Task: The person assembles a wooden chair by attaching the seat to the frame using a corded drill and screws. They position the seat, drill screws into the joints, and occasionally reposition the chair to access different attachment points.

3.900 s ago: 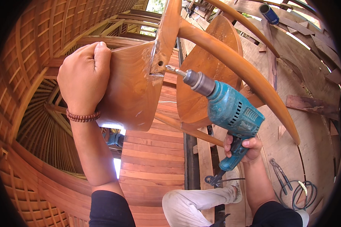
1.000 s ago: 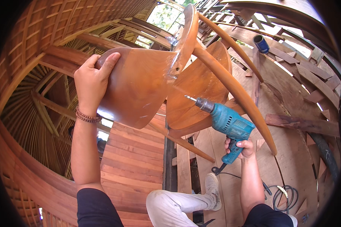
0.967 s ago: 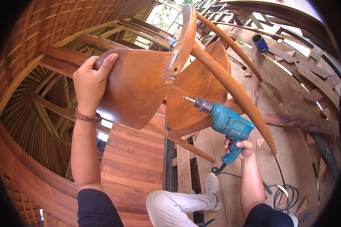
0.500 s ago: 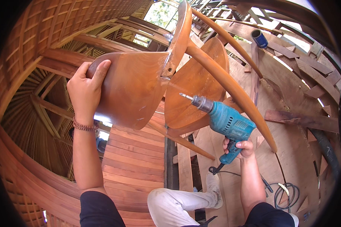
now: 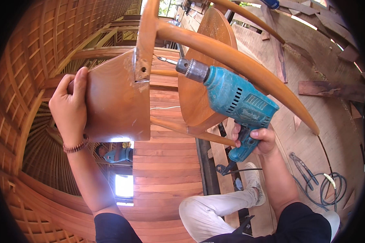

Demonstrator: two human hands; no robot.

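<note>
My left hand (image 5: pixel 70 108) is closed around the outer edge of a chair's curved wooden backrest (image 5: pixel 115 99). In my right hand (image 5: pixel 264 139) is a teal power drill (image 5: pixel 239 97), gripped by its handle and pointing left. Its drill bit (image 5: pixel 166 60) ends just right of a small dark hole (image 5: pixel 143 69) in the backrest's joint. Bit and hole look apart, though the depth between them is hard to judge. The chair's rounded wooden seat (image 5: pixel 200 89) lies behind the drill, and a long turned leg (image 5: pixel 215 47) passes above it.
Pliers (image 5: pixel 303 168) and a coiled black cable (image 5: pixel 332 188) lie on the plywood floor at right. A wood offcut (image 5: pixel 330 90) lies farther up. Slatted reddish boards (image 5: pixel 166 166) stretch below the chair. A person in light blue (image 5: pixel 117 154) appears in the background.
The drill's tip has come nearer the hole at the joint. In the picture, the chair and my left hand have shifted left; the floor items also sit differently as the view has turned.
</note>
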